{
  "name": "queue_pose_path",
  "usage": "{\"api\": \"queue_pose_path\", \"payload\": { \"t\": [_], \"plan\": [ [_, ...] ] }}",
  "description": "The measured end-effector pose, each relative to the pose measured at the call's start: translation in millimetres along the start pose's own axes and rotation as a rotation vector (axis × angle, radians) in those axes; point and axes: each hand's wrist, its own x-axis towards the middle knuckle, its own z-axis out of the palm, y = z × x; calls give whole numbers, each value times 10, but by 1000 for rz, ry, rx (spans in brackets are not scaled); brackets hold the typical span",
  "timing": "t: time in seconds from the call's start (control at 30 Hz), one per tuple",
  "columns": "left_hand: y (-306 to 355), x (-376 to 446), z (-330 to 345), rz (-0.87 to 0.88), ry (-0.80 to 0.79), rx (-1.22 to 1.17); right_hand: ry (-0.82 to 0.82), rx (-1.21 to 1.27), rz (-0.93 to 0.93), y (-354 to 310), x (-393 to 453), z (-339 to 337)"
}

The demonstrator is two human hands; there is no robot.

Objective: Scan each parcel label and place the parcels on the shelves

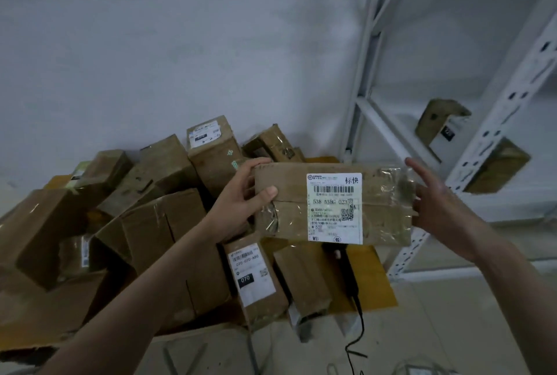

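Observation:
I hold a flat brown cardboard parcel (289,193) up in front of me, its white shipping label (334,208) with a barcode facing me. My left hand (241,196) grips its left end, thumb on the front and fingers over the top edge. At the parcel's right end is my right hand (437,202), fingers straight and spread, the palm against that edge. A black handheld scanner (346,266) lies on the table just below the parcel, partly hidden by it. The white metal shelving (497,115) stands to the right.
Several taped cardboard parcels (150,224) are heaped on a yellow table (376,284) against the wall. Two parcels (437,118) (497,166) sit on the shelves. The scanner's black cable (358,329) hangs down to the tiled floor.

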Motion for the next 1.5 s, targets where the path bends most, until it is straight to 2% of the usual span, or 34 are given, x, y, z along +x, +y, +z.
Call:
{"api": "queue_pose_path", "payload": {
  "t": [0.17,0.33,0.43,0.57,0.67,0.73,0.8,0.9,1.0,1.17,1.4,1.5],
  "plan": [
    [315,41,355,40,-136,4,44,5,-25,-30,-647,-118],
    [564,95,851,49,-207,-78,248,61,-99,-61,-1196,-386],
    [717,138,1297,123,-191,11,386,48,-149,-133,-1525,-631],
    [977,144,1950,312,-114,264,521,27,-210,-230,-1892,-1022],
    [1209,55,2469,594,-53,485,578,31,-233,-255,-2118,-1358],
    [1295,10,2860,771,-55,584,616,27,-247,-246,-2234,-1621],
    [1300,11,3276,836,-78,687,658,-35,-258,-260,-2316,-1848],
    [1253,89,3875,711,-155,726,727,-109,-329,-363,-2328,-2096],
    [1266,229,4323,524,-194,642,808,-226,-430,-451,-2161,-2281],
    [1299,525,4598,295,-195,595,807,-346,-468,-386,-1510,-2512],
    [917,1170,4357,63,-225,635,643,-429,-421,-142,-603,-2569],
    [753,1341,4316,57,-170,660,532,-396,-425,6,-396,-2562]
  ]
}}
